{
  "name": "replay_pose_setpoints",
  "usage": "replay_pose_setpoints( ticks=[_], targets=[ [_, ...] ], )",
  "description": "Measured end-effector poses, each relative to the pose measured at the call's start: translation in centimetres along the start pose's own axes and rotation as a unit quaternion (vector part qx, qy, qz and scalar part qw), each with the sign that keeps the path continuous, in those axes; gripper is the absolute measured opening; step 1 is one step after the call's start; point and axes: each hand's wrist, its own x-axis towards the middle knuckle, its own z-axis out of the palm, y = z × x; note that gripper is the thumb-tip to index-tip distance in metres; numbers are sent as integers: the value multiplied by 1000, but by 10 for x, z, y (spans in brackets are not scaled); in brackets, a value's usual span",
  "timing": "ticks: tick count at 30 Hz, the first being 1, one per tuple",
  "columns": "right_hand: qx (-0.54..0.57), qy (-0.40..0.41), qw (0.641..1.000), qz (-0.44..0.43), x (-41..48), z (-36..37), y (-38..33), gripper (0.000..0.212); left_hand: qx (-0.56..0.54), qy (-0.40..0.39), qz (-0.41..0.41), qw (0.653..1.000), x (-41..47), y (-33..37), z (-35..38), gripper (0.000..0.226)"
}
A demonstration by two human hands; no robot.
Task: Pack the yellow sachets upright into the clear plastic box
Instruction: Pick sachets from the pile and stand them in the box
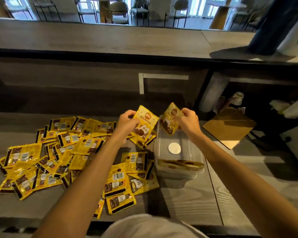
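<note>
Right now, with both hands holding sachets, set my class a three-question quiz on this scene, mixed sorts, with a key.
1. True or false: the left hand and the right hand each hold a yellow sachet.
2. Relative to the clear box, the loose pile lies (A) inside it, (B) on the table to its left, (C) behind it.
3. Fill in: the packed sachets sit at the box's ____ end (near or far).
Key: 1 true; 2 B; 3 near.

One clear plastic box [187, 143]; two held sachets [144, 124] by its far end, several packed sachets [181, 164] inside, dozens of loose sachets [58, 152] to its left.
</note>
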Motion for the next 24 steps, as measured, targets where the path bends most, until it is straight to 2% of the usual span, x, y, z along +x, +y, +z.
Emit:
replay_pose_setpoints(
  ticks=[2,6,9,12,15,19,21,24],
  targets=[
    [18,3,1000,23,-3,-11,10,12,-38,-30,26,998,-3,-2,24,14],
    [70,-35,997,25,-14,-31,26,15,-30,-64,60,996,-3,-6,65,13],
    [75,-20,997,13,-17,-43,37,22,22,-99,74,992,-3,-6,80,25],
    [82,-5,997,3,-21,-51,44,15,96,-128,98,982,-3,-4,86,40],
    [110,-26,994,-11,-23,-56,46,30,145,-168,128,967,-3,-3,87,35],
    [85,-73,994,8,-25,-55,52,12,223,-185,164,943,-6,-13,85,27],
    [48,-107,993,31,-28,-53,56,14,264,-192,164,931,-9,-19,82,24],
    [-36,-149,988,19,-34,-53,60,22,338,-227,188,894,-17,-25,77,25]
  ],
)
